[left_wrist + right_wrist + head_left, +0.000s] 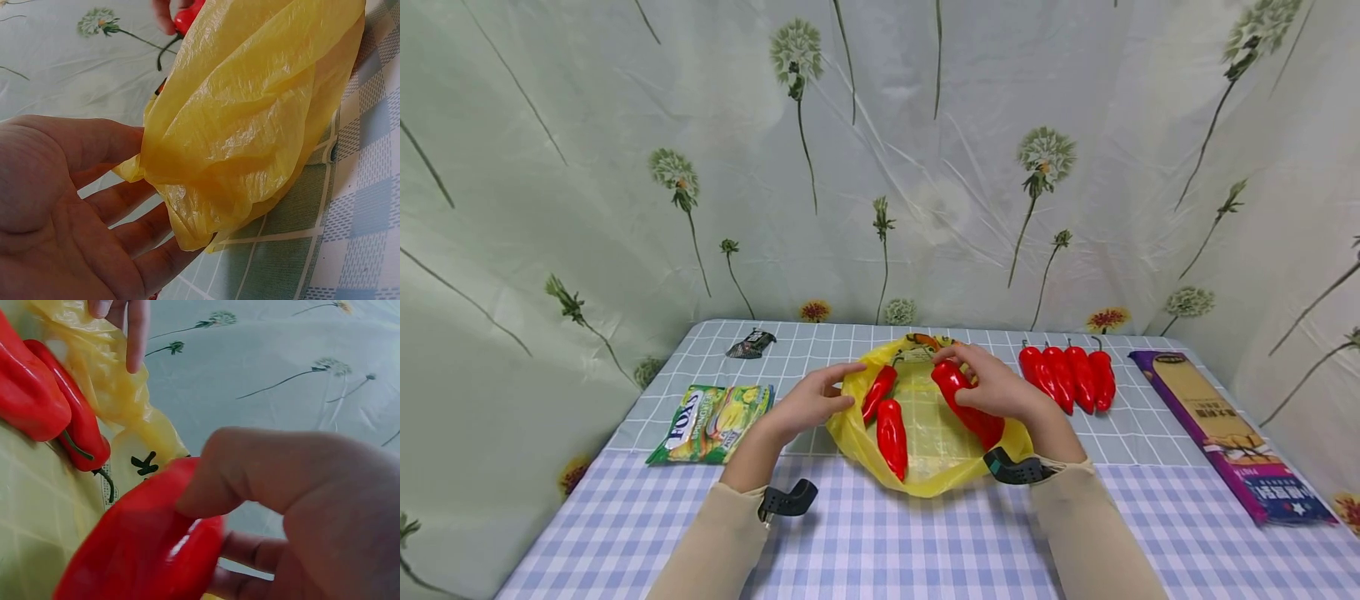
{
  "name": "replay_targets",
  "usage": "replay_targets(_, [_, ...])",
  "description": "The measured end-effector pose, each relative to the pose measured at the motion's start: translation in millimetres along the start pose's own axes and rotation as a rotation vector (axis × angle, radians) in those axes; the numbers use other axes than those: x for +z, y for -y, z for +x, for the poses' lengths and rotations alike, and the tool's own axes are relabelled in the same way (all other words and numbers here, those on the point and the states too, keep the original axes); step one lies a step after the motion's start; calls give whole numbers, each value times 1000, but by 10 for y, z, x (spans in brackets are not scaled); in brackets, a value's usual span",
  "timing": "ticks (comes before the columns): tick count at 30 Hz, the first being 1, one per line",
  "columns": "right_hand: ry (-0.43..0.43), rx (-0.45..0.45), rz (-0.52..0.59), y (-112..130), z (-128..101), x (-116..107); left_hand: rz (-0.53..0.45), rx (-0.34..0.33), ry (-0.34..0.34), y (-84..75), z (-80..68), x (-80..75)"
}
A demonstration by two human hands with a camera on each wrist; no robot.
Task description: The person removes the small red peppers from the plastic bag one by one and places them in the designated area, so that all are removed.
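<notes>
Surface: a table (925, 542) under checked cloth, with flower-print sheets hung behind.
Peppers: seven, red and glossy — two lie in the yellow bag (932, 433), one is in hand, four sit in a row (1069, 377) toward the far right corner.
Bag: thin crinkled plastic, mid-table.
Packets: a green sweet packet (711, 421) at the left edge; a long purple box (1228, 433) at the right edge.
Left hand (808, 404): pinching the bag's left rim.
Right hand (1000, 387): curled round the held pepper (966, 400) — over the bag.

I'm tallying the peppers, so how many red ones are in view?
7: two lie in the yellow bag at and, the right hand holds one over it, and four sit in a row beside it. More could be hidden.
</notes>
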State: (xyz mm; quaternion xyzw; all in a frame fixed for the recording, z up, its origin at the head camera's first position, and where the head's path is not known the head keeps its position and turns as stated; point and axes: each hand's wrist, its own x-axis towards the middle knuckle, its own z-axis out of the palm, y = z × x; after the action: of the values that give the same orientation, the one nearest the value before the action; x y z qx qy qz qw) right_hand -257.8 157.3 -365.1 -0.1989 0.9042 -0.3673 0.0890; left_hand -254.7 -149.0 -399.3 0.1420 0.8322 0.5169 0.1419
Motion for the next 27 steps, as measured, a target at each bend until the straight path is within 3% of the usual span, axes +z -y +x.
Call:
replay_targets(9, [-106,31,36,-46,-15,-111,-3,-8,1,4,-3,0])
replay_targets(15, [-157,-4,101,-69,-113,-251,-1,-6,8,12,10,-2])
replay_targets(27, [-173,71,77,-174,-309,-509,6,-29,-16,3,-1,-1])
